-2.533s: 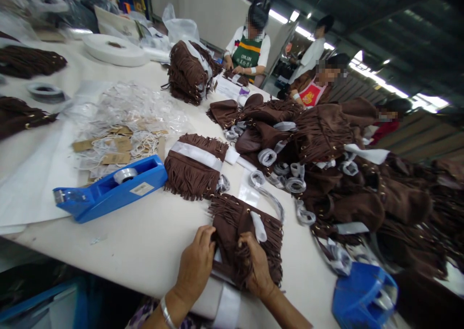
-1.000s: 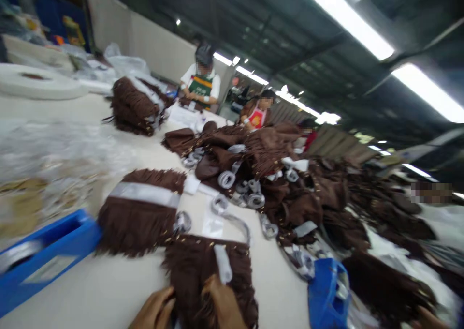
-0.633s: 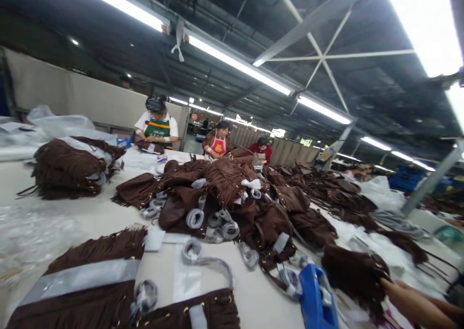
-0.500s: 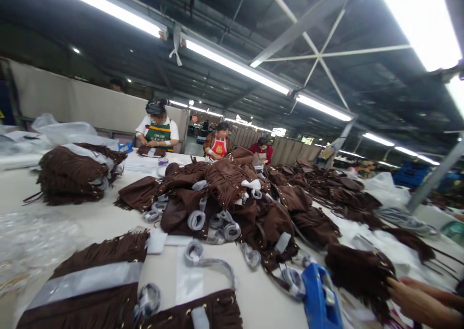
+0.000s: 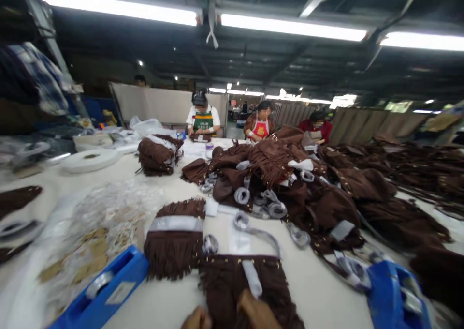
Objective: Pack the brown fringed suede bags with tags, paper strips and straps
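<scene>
A dark brown fringed bag (image 5: 261,276) lies flat on the white table in front of me, with gold eyelets along its top edge and a pale wrapped strip down its middle. At its lower left edge is my left hand (image 5: 197,318), fingers curled in and closed on the bag. My right hand (image 5: 258,312) presses onto its front just below the pale strip, fingers bent and closed on the brown material. Both hands are blurred and cut off by the bottom of the view. A second fringed piece (image 5: 176,244) with a grey band lies to the left.
Blue tape dispensers stand at left (image 5: 112,290) and right (image 5: 395,295). Behind the bag rises a pile of brown bags (image 5: 282,174) with wrapped straps. Crumpled clear plastic (image 5: 105,213) and a white roll (image 5: 90,160) are at left. Several co-workers, one in a green apron (image 5: 203,122), work opposite.
The view has swung left and levelled. My two hands now show on the fringed bag at the bottom. Hands holding a brown piece at the far right have left the view.
</scene>
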Demonstrator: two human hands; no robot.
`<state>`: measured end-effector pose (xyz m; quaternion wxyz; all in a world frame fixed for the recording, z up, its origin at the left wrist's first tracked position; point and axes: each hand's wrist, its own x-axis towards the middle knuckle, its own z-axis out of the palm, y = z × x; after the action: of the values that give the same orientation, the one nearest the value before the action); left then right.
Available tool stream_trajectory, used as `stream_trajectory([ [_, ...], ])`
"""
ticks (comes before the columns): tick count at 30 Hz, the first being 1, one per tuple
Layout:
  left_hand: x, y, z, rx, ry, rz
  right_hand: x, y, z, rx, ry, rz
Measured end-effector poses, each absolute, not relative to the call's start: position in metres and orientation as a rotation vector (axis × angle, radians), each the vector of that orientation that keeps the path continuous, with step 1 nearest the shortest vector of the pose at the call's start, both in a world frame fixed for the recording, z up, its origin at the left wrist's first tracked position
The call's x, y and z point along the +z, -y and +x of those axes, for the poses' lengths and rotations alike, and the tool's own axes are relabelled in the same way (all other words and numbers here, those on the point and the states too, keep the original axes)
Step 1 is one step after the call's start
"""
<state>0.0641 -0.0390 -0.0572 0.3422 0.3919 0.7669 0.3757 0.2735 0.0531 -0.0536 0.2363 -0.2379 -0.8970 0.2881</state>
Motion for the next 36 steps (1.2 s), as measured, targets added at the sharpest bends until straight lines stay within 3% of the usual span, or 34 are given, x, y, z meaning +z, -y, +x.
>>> stream_trajectory([
  [7,-0.088,0.093,0.077,1.008,-1.934,0.742,-0.067,-0.031,0.277,0.955,2.545,-0.666],
  [24,-0.075,0.1,0.107,1.191,-1.966,1.045,-0.064,-0.033,0.276,0.935,2.567,-0.664],
  [30,-0.092,0.088,0.089,0.969,-2.009,1.353,-0.066,-0.033,0.277,0.876,2.593,-0.679],
  [36,-0.079,0.079,0.079,0.93,-1.966,1.255,-0.069,-0.034,0.276,0.834,2.613,-0.708],
])
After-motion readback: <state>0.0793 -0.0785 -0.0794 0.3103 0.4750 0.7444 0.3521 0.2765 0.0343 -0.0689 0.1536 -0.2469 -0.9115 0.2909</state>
